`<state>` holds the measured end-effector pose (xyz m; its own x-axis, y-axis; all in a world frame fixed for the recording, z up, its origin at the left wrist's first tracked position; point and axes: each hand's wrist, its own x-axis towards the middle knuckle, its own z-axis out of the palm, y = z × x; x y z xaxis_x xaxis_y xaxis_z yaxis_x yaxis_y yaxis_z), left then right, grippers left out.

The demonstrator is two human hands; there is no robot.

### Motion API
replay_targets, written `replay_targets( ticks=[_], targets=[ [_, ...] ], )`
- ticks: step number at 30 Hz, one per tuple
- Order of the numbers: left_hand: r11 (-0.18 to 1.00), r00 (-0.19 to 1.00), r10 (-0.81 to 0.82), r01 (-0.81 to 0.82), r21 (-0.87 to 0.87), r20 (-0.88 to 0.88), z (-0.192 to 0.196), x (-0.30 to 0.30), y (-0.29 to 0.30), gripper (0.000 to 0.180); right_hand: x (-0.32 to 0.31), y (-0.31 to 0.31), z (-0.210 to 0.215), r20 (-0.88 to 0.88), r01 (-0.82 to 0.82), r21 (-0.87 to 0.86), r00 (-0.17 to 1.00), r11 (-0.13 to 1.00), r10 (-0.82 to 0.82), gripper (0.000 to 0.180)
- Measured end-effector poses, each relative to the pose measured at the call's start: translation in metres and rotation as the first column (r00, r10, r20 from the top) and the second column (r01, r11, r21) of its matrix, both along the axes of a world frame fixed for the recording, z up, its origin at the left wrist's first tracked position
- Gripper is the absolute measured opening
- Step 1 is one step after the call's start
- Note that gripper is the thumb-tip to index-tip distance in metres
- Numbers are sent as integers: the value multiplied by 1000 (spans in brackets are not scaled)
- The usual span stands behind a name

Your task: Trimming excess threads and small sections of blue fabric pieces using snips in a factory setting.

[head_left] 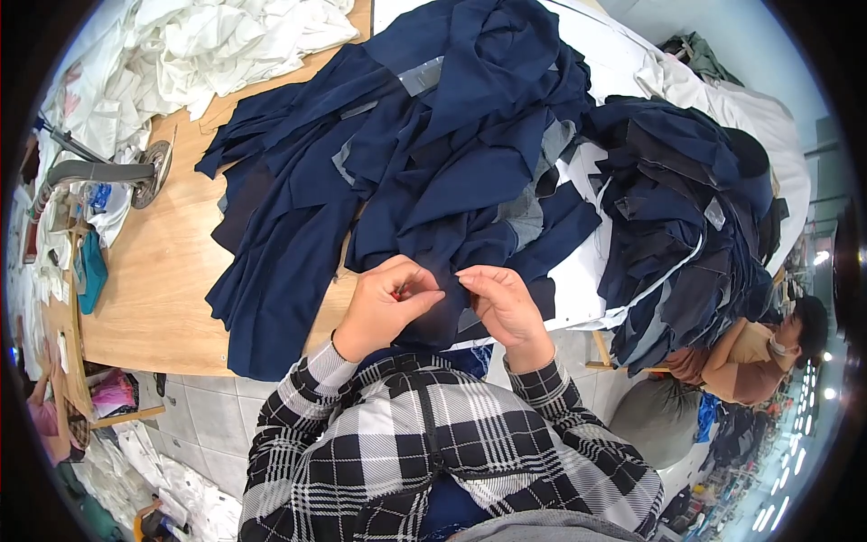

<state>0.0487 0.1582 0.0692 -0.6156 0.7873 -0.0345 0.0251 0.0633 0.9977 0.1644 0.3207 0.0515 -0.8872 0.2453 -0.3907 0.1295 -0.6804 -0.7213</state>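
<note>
My left hand (379, 305) is curled closed above the near edge of the table, thumb and fingers bent toward each other. A small red thing (396, 294) peeks out from inside that hand; its kind is hidden. Just to the right, my right hand (506, 307) pinches with thumb and forefinger, and anything between those fingertips is too small to see. The two hands are a short way apart. Under and beyond them lies a heap of navy blue cloth pieces (433, 190), some with grey lining patches, spilling over the near table edge.
White cloth (226, 50) is piled at the far left of the wooden table (144, 298). A grey metal arm with a round base (149, 176) stands at the left edge. A second navy heap (677, 208) hangs at the right, near a seated person (754, 357).
</note>
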Motion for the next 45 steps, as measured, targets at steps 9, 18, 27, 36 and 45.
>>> replay_targets(
  ticks=[9, 18, 27, 36, 45],
  targets=[
    [989, 862, 115, -53, 138, -493, -4, 15, -3, 16, 1, -2, 1, -21, -10, -1, 1000, 1000, 10, 14],
    [976, 842, 147, -39, 214, -519, -9, 20, -2, 18, 4, -4, 1, -61, 1, -42, 998, 999, -4, 15],
    [999, 880, -4, -12, 30, 475, 15, -2, -5, 30, 2, -4, 23, -80, -94, 264, 990, 960, 118, 14],
    [975, 731, -196, 213, 54, 653, -2, -4, -1, 19, 4, 9, 41, 115, -244, 606, 969, 757, 220, 10],
    [984, 781, -154, 175, 24, 605, -2, -3, -1, 17, 2, 12, 36, 99, -234, 402, 972, 885, 212, 15]
  ],
)
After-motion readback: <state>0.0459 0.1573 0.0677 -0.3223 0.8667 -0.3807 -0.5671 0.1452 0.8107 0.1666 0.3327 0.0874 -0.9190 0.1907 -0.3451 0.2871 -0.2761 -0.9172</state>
